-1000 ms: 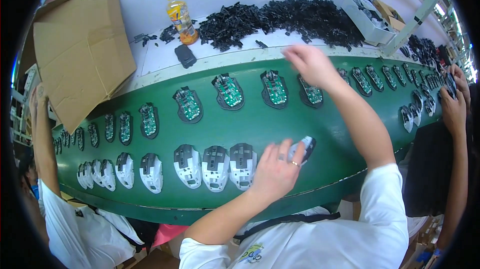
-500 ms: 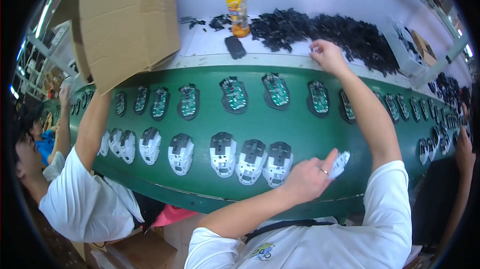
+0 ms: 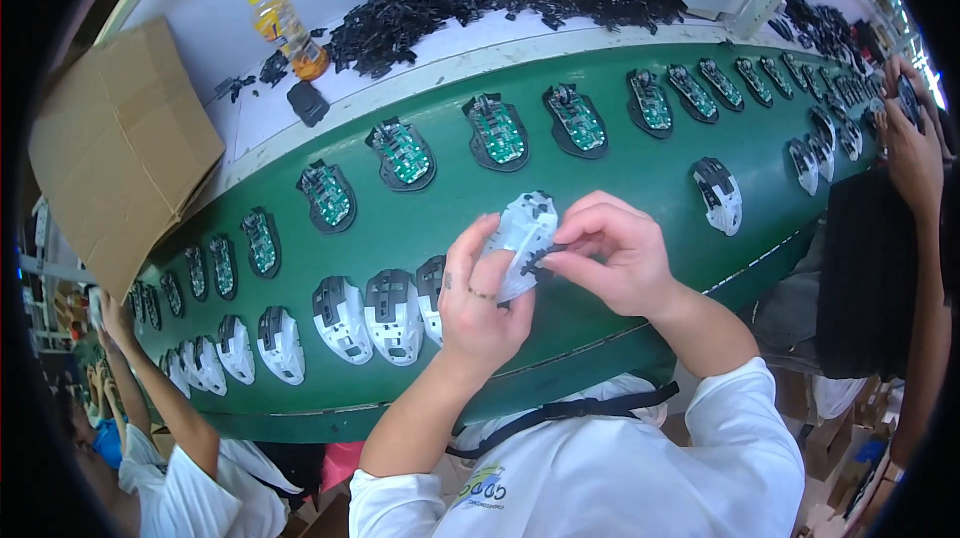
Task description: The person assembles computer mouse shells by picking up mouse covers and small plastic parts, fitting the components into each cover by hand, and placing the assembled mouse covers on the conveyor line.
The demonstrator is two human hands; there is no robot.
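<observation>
A white computer-mouse top shell (image 3: 522, 228) is held up over the green belt, its inner side facing me. My left hand (image 3: 482, 306) has its fingers wrapped round the shell's left and lower edges. From the right, my right hand (image 3: 622, 256) pinches a small black plastic part (image 3: 540, 259) against the shell's side. The fingertips partly cover that part, so I cannot tell whether it is seated. Just left of my left hand, white-and-dark mouse shells (image 3: 393, 316) lie in a row on the belt.
The green conveyor belt (image 3: 620, 183) carries a far row of mouse bases with circuit boards (image 3: 497, 132). Behind it, a white shelf holds a heap of black parts (image 3: 440, 13), a drink bottle (image 3: 290, 35) and cardboard (image 3: 125, 138). Co-workers' arms (image 3: 915, 148) show at both sides.
My right hand has come from the heap of black parts to the shell. My left hand has raised the shell and turned it. The view has swung rightward.
</observation>
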